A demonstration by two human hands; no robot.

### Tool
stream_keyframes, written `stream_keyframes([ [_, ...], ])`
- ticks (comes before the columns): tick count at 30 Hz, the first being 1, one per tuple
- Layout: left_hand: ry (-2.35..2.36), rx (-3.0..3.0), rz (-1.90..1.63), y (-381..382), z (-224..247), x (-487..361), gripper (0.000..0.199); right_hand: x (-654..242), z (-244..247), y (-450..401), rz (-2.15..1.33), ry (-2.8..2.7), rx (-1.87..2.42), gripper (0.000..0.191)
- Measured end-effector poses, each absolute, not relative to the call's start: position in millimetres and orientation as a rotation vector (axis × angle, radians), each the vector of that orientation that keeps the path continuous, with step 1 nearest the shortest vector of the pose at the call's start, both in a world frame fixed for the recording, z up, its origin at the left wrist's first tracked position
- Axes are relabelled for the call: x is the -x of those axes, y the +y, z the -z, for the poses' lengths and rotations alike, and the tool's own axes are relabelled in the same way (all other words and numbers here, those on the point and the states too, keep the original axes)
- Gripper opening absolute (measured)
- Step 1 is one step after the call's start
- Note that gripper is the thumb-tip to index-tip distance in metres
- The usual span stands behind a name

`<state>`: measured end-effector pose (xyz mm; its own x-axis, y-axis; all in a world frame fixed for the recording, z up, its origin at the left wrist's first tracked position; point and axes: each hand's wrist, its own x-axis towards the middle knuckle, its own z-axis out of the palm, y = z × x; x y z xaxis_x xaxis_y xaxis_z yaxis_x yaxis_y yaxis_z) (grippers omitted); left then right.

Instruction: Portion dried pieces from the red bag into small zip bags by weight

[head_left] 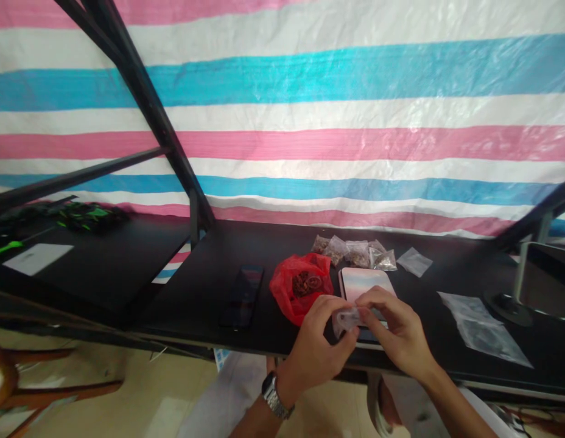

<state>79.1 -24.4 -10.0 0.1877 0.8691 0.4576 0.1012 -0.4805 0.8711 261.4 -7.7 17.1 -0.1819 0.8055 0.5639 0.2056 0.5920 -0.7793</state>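
Between the fingers of both hands is a small clear plastic bag [345, 320], held above the table's front edge. My left hand [321, 340] wears a watch at the wrist and pinches the bag from the left. My right hand [399, 328] grips its upper right part with thumb and fingertips. Whether anything is inside the bag I cannot make out. Just behind the hands lies a flat scale with a shiny plate [365, 280], partly covered by them. To the left, an opened red plastic bag [285, 286] holds dark reddish-brown dried pieces [303, 285].
Behind the scale lie several small filled bags [357, 252]. A flat clear bag [414, 261] and larger clear bags [481, 325] are at right, near a mirror-like panel on a stand [545, 280]. A dark phone [242, 297] lies left. Striped sheeting [355, 146] hangs behind the black table [186, 316].
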Motion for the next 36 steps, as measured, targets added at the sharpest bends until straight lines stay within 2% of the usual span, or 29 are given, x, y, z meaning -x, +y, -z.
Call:
stream_keyframes([
  [3,0.948,-1.580,-1.321,-25,6,-78,0.022,-266,-19,-6,-0.715,-1.682,0.905,0.011],
  [7,0.872,-1.331,-1.195,-25,-4,-67,0.030,-266,-20,11,-0.698,-1.754,1.112,0.017],
  [12,0.645,-1.285,-0.634,-26,-11,-41,0.048,-233,-26,45,-0.644,-2.158,1.242,0.021],
  [15,0.621,-1.275,-0.490,-29,-4,-30,0.058,-211,-28,63,-0.479,-2.377,1.235,0.021],
  [19,0.678,-1.234,-0.699,-31,4,-17,0.062,-196,-27,82,-0.358,-2.543,1.320,0.016],
  [23,0.785,-1.275,-0.886,-33,4,-1,0.066,-194,-26,95,-0.441,-2.544,1.371,0.015],
  [30,0.935,-1.361,-0.710,-49,10,16,0.044,-199,-20,105,-0.681,-2.458,1.322,0.025],
  [33,0.957,-1.389,-0.777,-52,14,18,0.039,-197,-17,105,-0.724,-2.458,1.306,0.019],
  [36,0.993,-1.368,-0.949,-50,20,16,0.043,-194,-17,104,-0.730,-2.494,1.282,0.015],
])
